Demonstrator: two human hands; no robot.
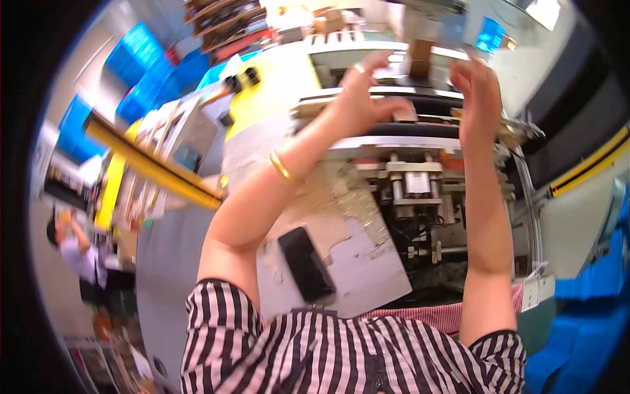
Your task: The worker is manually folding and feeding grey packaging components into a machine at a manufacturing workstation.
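My left hand [361, 98] is raised over the far part of a machine [413, 184], open, with the thumb stretched away from the fingers. Just under the thumb tip shows a small pale block [405, 115]; whether they touch I cannot tell. To the right my right hand [479, 92] is up at about the same distance, its fingers loosely bent and apart, slightly blurred. Nothing shows in either palm. Between and beneath the hands run dark rollers [426, 106] with light metal bars. A brown block [420, 58] hangs from the machine's head beyond them.
A black phone [306, 264] lies on a worn light board [367, 276] near my body. Yellow guard posts [154, 161] [590, 161] flank the machine. Blue bins [134, 52] stand at the far left. Another person [79, 249] is at the left edge.
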